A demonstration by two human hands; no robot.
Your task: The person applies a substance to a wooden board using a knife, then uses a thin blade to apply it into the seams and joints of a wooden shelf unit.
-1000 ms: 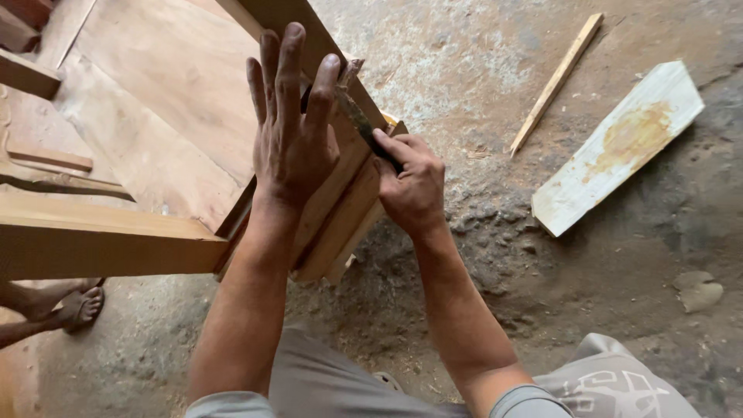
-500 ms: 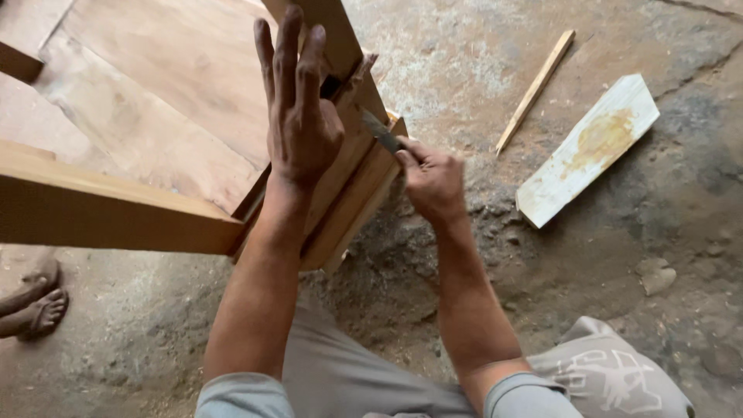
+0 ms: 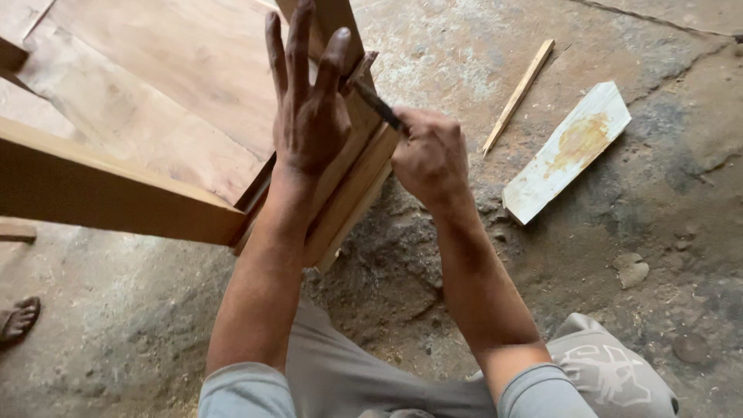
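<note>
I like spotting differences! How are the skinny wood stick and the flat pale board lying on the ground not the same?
The thin stick is narrow and plain pale wood; the flat board is much wider and whitish with a yellow-brown stain in its middle. The stick's ends look square; the board's upper end is cut to a point. Both lie flat on the dirt floor, slanting the same way, right of the right hand.

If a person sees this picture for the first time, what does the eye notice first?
First the left hand, pressed flat with spread fingers on the wooden frame at the centre. Next to it the right hand grips a dark thin tool against the frame's top edge. To the right, on the dirt floor, lie a pale pointed board and a thin stick.
</note>
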